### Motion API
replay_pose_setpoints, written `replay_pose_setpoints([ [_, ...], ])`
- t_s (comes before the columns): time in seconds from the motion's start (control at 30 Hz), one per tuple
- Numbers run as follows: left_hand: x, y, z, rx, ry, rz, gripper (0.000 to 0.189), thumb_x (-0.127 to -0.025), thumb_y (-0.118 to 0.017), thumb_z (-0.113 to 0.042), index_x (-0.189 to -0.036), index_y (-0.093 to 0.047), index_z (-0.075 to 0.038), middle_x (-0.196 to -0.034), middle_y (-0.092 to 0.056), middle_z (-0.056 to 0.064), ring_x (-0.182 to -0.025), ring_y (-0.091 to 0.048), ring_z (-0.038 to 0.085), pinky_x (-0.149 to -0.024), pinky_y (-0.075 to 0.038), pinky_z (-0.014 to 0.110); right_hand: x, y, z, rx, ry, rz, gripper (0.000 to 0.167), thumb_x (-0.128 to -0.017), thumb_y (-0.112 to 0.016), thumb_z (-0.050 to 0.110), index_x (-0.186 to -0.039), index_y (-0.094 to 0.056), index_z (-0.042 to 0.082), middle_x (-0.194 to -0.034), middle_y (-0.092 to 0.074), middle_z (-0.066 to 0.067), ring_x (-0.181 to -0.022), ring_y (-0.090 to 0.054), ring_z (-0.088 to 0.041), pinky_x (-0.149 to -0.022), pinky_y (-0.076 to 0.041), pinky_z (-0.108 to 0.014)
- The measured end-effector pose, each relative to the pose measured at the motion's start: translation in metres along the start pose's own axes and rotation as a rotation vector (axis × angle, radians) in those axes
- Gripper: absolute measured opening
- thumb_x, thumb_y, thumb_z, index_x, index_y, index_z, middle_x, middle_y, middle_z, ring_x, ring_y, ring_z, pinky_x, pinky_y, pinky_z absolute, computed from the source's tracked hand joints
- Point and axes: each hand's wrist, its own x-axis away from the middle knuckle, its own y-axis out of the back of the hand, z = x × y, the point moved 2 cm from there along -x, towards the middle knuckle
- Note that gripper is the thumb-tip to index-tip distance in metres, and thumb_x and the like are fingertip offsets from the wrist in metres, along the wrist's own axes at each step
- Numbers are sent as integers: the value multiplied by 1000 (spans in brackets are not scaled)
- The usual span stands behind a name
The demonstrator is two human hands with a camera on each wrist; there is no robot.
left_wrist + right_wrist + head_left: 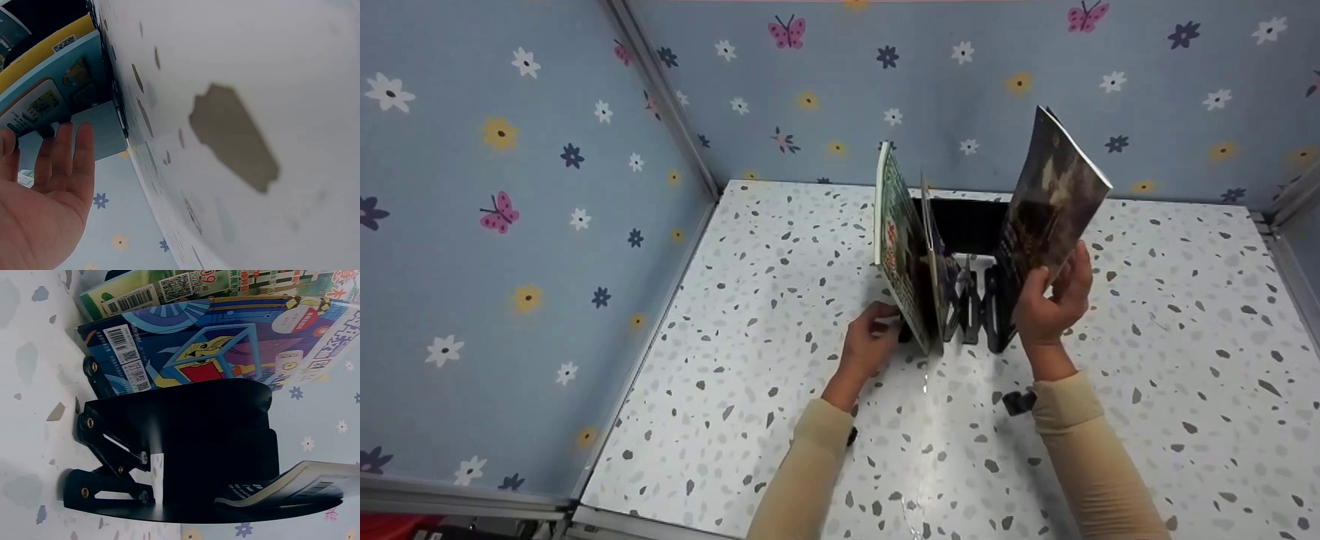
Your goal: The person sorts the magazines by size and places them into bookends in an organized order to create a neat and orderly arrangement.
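Note:
A black expandable book rack (971, 311) with crossed slotted bars stands on the speckled tabletop. At its left end lean a green-covered book (901, 240) and thinner books beside it. My left hand (870, 341) is low by that end, its fingertips touching a dark part of the rack; the left wrist view shows its fingers (83, 149) fairly straight. With thumb and fingers, my right hand (1054, 304) holds a dark-covered magazine (1054, 187) tilted at the rack's right end. The magazine's lower corner (304, 484) shows against the black end plate in the right wrist view; that hand is out of sight there.
A blue flowered panel (840, 90) rises behind the rack, and another (510, 262) stands at the left. The speckled tabletop (735, 300) extends around the rack. Colourful magazines (197, 354) with barcodes stand upright across from the right end plate.

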Motion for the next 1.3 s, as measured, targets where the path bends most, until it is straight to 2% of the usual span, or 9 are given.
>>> replay_pose_setpoints([
  [0.1, 0, 0, 0, -7, 0, -3, 21, -91, -58, -25, -109, -66, -17, -117, -68, 0, -93, -66, 17, -80, -55, 31, 3, 1, -3, 11, 14, 3, 43, -79, -51, -15, -122, -47, -19, -115, -67, -18, -99, -68, -22, -67, -45, -17],
  [0.3, 1, -1, 0, -2, 6, -14, 21, -91, -58, -23, -109, -66, -19, -116, -68, -1, -94, -66, 16, -82, -54, 31, 10, 4, -9, 61, 0, -10, 43, -79, -51, -15, -122, -52, -15, -116, -67, -16, -92, -67, -16, -62, -37, -15],
  [0.47, 2, -2, 0, -7, 10, -20, 21, -90, -58, -22, -109, -66, -19, -116, -68, -1, -94, -66, 17, -83, -54, 32, 13, 7, -11, 71, -3, 10, 42, -81, -51, -14, -123, -50, -18, -121, -64, -19, -103, -67, -22, -73, -50, -18],
  [0.6, 2, -2, 0, -17, 12, -20, 21, -90, -58, -22, -109, -66, -18, -115, -68, -1, -94, -66, 16, -83, -54, 31, 13, 7, -11, 77, -20, 10, 42, -80, -51, -16, -122, -48, -20, -122, -63, -21, -106, -67, -22, -83, -52, -23],
  [1.07, 0, 0, 2, -21, -14, -30, 20, -90, -58, -21, -107, -66, -17, -114, -69, 0, -91, -67, 16, -80, -55, 29, 25, 9, -20, 99, -29, 24, 43, -78, -50, -21, -121, -48, -21, -115, -63, -28, -102, -67, -18, -84, -50, -21],
  [1.3, 2, 0, 0, -2, -29, -10, 19, -92, -57, -23, -108, -66, -18, -117, -68, 0, -93, -67, 17, -81, -54, 31, 32, 12, -23, 116, -7, -5, 43, -77, -50, -22, -120, -48, -22, -114, -64, -28, -102, -66, -17, -83, -50, -20],
])
